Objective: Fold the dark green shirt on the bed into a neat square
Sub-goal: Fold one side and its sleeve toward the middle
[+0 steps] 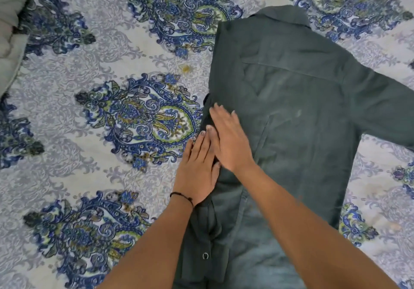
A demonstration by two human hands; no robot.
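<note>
Shirt (291,100) sleeve and hem run off frame; edges blurred.

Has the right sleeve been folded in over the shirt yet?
No, the right sleeve lies spread out on the bedsheet, beyond the shirt body.

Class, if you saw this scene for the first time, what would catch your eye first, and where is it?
A dark green collared cotton shirt lies back-up at centre-right, its left side already folded in. Both flat hands, left hand and right hand, press that edge. Bold blue paisley bedsheet fills the left.
</note>
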